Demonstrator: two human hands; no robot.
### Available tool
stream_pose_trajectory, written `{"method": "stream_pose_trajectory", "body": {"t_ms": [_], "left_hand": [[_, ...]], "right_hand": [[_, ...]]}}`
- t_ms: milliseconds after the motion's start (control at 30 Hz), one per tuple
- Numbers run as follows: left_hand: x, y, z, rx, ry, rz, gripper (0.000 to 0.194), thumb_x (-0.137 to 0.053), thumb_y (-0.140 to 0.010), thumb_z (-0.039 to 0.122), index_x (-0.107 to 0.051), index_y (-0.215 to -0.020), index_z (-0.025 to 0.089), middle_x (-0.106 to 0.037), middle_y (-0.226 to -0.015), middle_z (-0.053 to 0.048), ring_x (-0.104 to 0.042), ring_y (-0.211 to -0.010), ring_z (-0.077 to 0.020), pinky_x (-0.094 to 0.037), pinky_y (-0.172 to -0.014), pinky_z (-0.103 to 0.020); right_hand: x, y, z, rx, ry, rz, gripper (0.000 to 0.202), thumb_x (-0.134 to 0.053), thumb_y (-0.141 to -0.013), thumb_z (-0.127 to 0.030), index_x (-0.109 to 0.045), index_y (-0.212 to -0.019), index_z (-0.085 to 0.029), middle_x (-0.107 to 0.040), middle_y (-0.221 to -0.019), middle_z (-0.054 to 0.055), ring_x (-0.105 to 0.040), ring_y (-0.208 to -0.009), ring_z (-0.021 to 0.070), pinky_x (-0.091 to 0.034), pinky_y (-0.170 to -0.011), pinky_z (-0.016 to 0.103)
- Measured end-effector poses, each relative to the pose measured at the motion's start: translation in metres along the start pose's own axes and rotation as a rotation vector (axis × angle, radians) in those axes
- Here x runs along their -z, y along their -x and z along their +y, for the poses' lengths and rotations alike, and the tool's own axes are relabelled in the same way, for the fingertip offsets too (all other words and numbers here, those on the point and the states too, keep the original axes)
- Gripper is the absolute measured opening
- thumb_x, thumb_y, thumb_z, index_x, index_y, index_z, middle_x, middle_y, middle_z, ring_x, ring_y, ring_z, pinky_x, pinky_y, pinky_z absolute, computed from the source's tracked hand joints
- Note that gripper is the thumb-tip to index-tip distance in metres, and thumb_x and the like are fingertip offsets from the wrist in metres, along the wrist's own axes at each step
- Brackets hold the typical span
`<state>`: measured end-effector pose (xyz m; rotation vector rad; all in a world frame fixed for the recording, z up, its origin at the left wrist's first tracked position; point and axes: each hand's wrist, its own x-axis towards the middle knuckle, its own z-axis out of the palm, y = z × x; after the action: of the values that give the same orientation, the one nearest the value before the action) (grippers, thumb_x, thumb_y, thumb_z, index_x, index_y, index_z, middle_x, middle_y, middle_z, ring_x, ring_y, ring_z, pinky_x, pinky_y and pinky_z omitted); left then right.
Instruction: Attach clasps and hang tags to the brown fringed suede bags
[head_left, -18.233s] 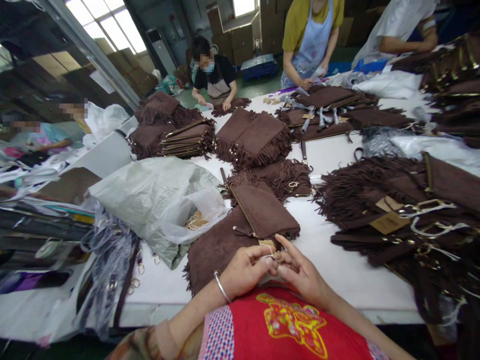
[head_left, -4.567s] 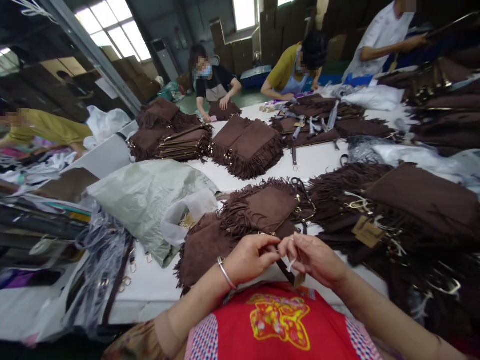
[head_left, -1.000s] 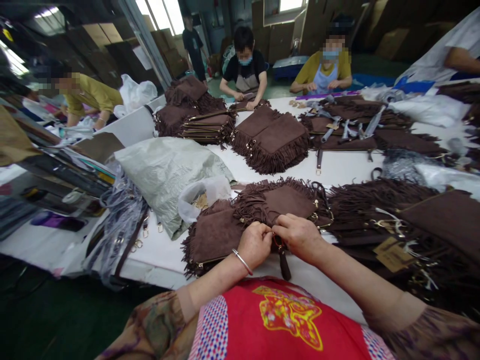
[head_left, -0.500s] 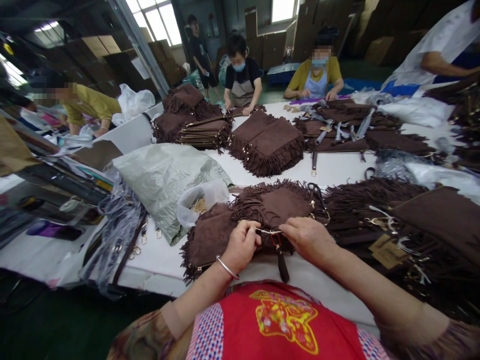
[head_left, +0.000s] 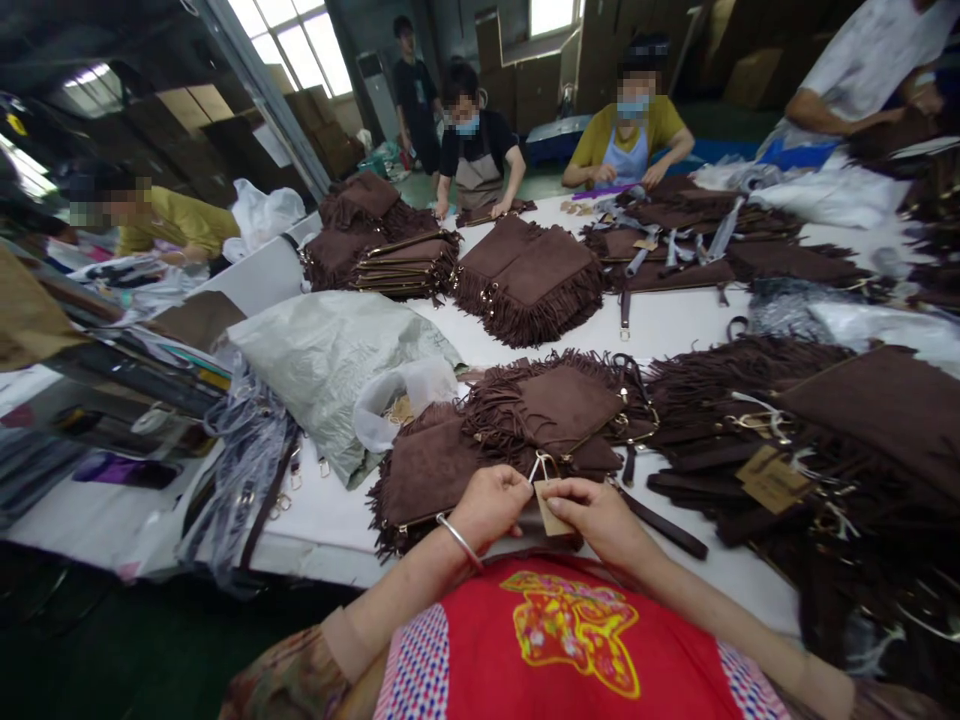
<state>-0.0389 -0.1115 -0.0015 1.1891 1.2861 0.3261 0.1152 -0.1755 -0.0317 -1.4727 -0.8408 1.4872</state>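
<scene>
A brown fringed suede bag [head_left: 570,405] lies on the near part of the table in front of me, on top of other brown bags. From its metal fitting a white string [head_left: 538,464] hangs in a loop with a tan cardboard hang tag [head_left: 553,512]. My left hand [head_left: 489,508], with a silver bangle on the wrist, is closed in a pinch on one side of the string. My right hand [head_left: 600,515] grips the tag between thumb and fingers. A brown wrist strap [head_left: 667,524] lies just right of that hand.
Another heap of fringed bags with a tan tag [head_left: 776,482] fills the right. To the left are a clear plastic bag [head_left: 405,395], a grey-green sack [head_left: 337,365] and plastic-wrapped straps [head_left: 255,470]. Stacked bags [head_left: 529,280] lie across the table, where several co-workers [head_left: 480,150] handle things.
Before, both hands stretched the string apart sideways; now they are closer together and lower, and the tag shows in the right hand. The wrist strap that hung in front now lies to the right.
</scene>
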Motion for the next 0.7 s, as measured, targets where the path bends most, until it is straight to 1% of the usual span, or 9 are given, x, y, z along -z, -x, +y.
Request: {"method": "stream_pose_trajectory", "body": {"t_ms": [100,167,233,367,467,567,633,667,700], "left_hand": [[-0.002,0.008,0.002,0.052,0.086,-0.033,0.017,-0.061,-0.076,0.032,-0.052,-0.07,0.018,-0.047,-0.043,0.007,-0.041,-0.034,-0.0067,-0.04,-0.039,-0.019],[-0.004,0.012,0.002,0.048,0.088,-0.03,0.019,-0.061,-0.075,0.034,-0.053,-0.07,0.017,-0.049,-0.043,0.007,-0.041,-0.034,-0.0067,-0.04,-0.039,-0.018],[-0.006,0.014,0.001,0.022,0.072,-0.004,0.022,-0.061,-0.076,0.036,-0.051,-0.068,0.018,-0.048,-0.042,0.006,-0.04,-0.034,-0.007,-0.038,-0.038,-0.018],[-0.008,0.015,-0.001,-0.025,0.055,0.014,0.026,-0.061,-0.077,0.038,-0.05,-0.063,0.019,-0.047,-0.04,0.006,-0.041,-0.033,-0.008,-0.036,-0.037,-0.019],[-0.008,0.014,-0.002,-0.045,0.033,0.021,0.027,-0.061,-0.077,0.038,-0.051,-0.061,0.019,-0.047,-0.039,0.006,-0.041,-0.034,-0.0087,-0.034,-0.038,-0.02],[-0.007,0.012,-0.002,-0.097,0.026,0.11,0.023,-0.062,-0.076,0.034,-0.056,-0.062,0.016,-0.05,-0.044,0.004,-0.043,-0.039,-0.0083,-0.033,-0.041,-0.02],[-0.004,0.01,0.001,-0.132,0.119,0.165,0.021,-0.065,-0.074,0.032,-0.06,-0.065,0.014,-0.051,-0.05,0.003,-0.042,-0.044,-0.0067,-0.03,-0.043,-0.018],[-0.002,0.01,0.002,-0.138,0.217,0.149,0.021,-0.067,-0.073,0.032,-0.061,-0.068,0.013,-0.051,-0.053,0.003,-0.042,-0.046,-0.0058,-0.029,-0.043,-0.017],[0.0,0.009,0.004,-0.133,0.339,0.091,0.022,-0.069,-0.073,0.033,-0.061,-0.072,0.012,-0.051,-0.057,0.003,-0.041,-0.048,-0.0051,-0.026,-0.042,-0.016]], "right_hand": [[-0.009,-0.002,-0.002,-0.011,-0.064,0.059,0.035,-0.07,-0.069,-0.045,-0.075,-0.089,-0.017,-0.073,-0.081,0.004,-0.06,-0.069,0.0167,-0.044,-0.061,0.026],[-0.015,-0.004,-0.002,-0.03,-0.125,0.063,0.037,-0.068,-0.072,-0.048,-0.074,-0.087,-0.015,-0.07,-0.073,0.003,-0.056,-0.061,0.0146,-0.04,-0.054,0.024],[-0.019,-0.007,-0.001,-0.054,-0.188,0.058,0.036,-0.07,-0.07,-0.047,-0.073,-0.083,-0.014,-0.068,-0.069,0.002,-0.055,-0.058,0.0135,-0.037,-0.051,0.024],[-0.02,-0.01,0.001,-0.102,-0.275,0.028,0.034,-0.075,-0.065,-0.043,-0.071,-0.08,-0.013,-0.068,-0.069,0.004,-0.058,-0.061,0.0159,-0.041,-0.055,0.026],[-0.02,-0.01,-0.001,-0.111,-0.272,0.05,0.032,-0.076,-0.063,-0.042,-0.071,-0.076,-0.013,-0.068,-0.066,0.003,-0.058,-0.06,0.0158,-0.042,-0.057,0.027],[-0.02,-0.009,-0.003,-0.107,-0.248,0.089,0.029,-0.076,-0.062,-0.039,-0.07,-0.071,-0.013,-0.068,-0.065,0.003,-0.057,-0.059,0.0146,-0.041,-0.056,0.026],[-0.019,-0.008,-0.004,-0.104,-0.213,0.12,0.027,-0.076,-0.061,-0.038,-0.07,-0.068,-0.013,-0.067,-0.063,0.002,-0.055,-0.057,0.0137,-0.039,-0.054,0.025],[-0.017,-0.008,-0.005,-0.099,-0.195,0.126,0.027,-0.077,-0.06,-0.039,-0.07,-0.067,-0.013,-0.067,-0.062,0.001,-0.054,-0.057,0.0133,-0.038,-0.054,0.024],[-0.015,-0.008,-0.005,-0.098,-0.184,0.121,0.028,-0.078,-0.06,-0.039,-0.071,-0.068,-0.013,-0.067,-0.062,0.002,-0.054,-0.057,0.0131,-0.038,-0.053,0.024]]}}
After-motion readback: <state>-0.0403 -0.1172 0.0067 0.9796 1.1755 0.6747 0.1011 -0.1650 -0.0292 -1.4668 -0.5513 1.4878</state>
